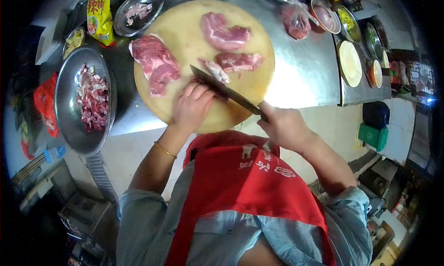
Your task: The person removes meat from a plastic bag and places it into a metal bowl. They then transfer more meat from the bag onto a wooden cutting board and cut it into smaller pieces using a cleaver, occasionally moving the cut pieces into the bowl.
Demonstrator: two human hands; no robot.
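Note:
My right hand (pixel 282 125) is wrapped round the handle of a dark cleaver (pixel 231 94), whose blade slants up and left over the round cutting board (pixel 185 25). Beside the blade, my left hand (pixel 193 104) presses with bent fingers on a piece of meat, largely hidden by the fingers and blade. A pale, fatty strip (pixel 216 71) lies just beyond the cleaver. Further off on the board are a red piece of meat (pixel 238 61), a pink piece (pixel 224 33) and a large piece (pixel 154 62) on the left.
A metal bowl of cut meat (pixel 95 99) stands left of the board. Behind it are a small bowl with pale scraps (pixel 138 13) and a yellow packet (pixel 100 18). Bagged meat (pixel 297 23), several bowls and a cream plate (pixel 350 63) are at the right.

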